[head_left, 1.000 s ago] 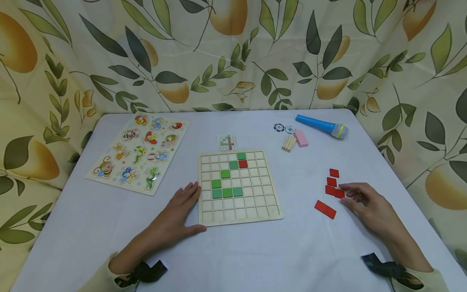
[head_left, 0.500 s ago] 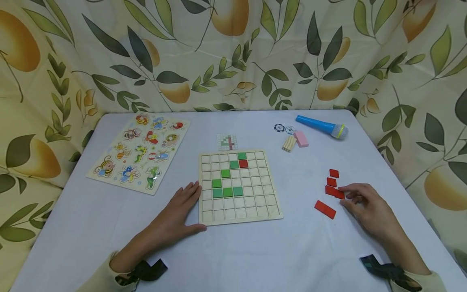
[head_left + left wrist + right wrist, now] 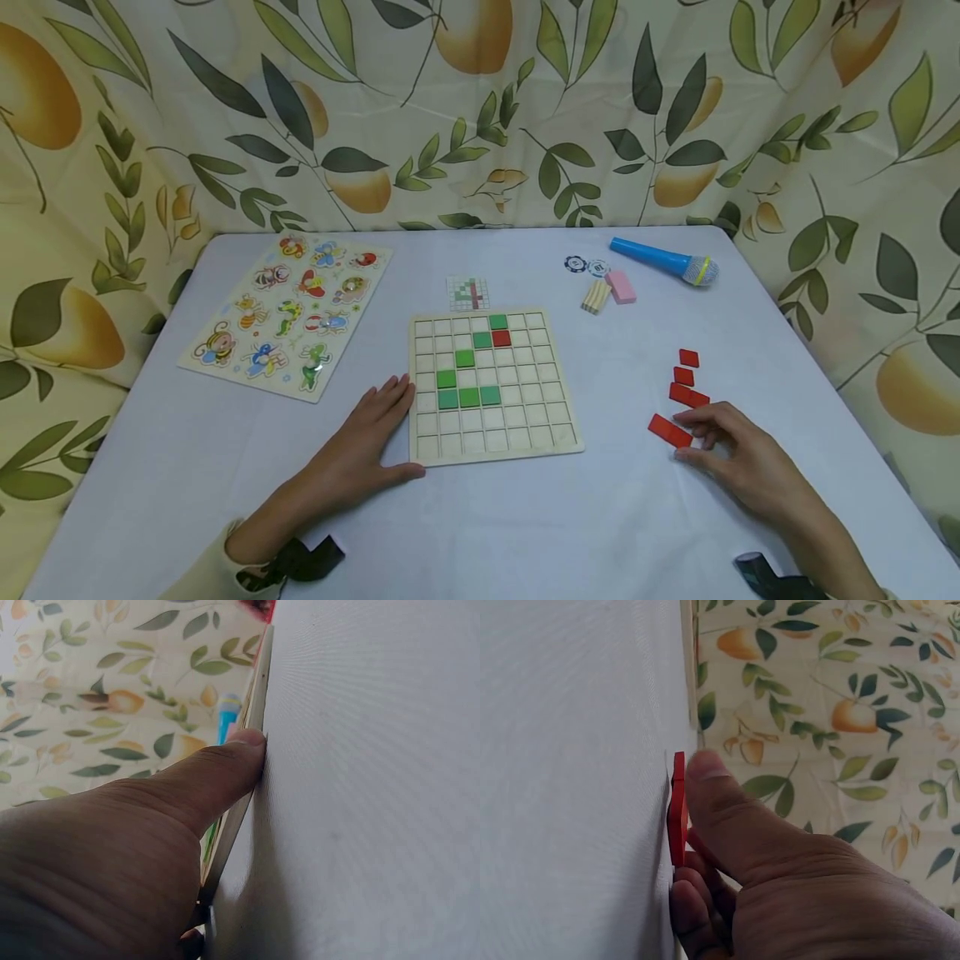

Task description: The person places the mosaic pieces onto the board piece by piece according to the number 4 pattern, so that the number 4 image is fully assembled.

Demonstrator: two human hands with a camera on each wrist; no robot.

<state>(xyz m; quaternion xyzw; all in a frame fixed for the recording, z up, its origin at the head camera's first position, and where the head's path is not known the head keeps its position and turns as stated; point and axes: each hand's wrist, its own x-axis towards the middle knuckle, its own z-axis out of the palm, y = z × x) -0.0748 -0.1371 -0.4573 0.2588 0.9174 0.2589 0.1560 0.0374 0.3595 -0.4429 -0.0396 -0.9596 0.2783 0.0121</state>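
A pale board with a square grid [image 3: 525, 415] lies mid-table, with several green tiles [image 3: 468, 397] and one red square [image 3: 501, 337] in its cells. My left hand [image 3: 367, 442] lies spread along the board's left edge. Its thumb [image 3: 240, 746] presses against the board's side in the left wrist view. At the right, my right hand [image 3: 750, 467] pinches the near end of a front pair of red tiles [image 3: 662, 426], thumb and forefinger at opposite edges. The right wrist view shows the thumb [image 3: 720, 795] against the red tiles [image 3: 677, 814], the other fingers curled below.
More red tiles [image 3: 682, 392] lie just behind the right hand. A small pattern card [image 3: 467, 293] sits behind the board. An insect sticker sheet [image 3: 281, 321] lies left; a blue microphone [image 3: 663, 261], pink block [image 3: 621, 287], sticks [image 3: 596, 297] and chips [image 3: 587, 266] lie back right.
My right hand has come toward the front, from the rear pair of red tiles to the front pair. The left hand stays at the board's edge.
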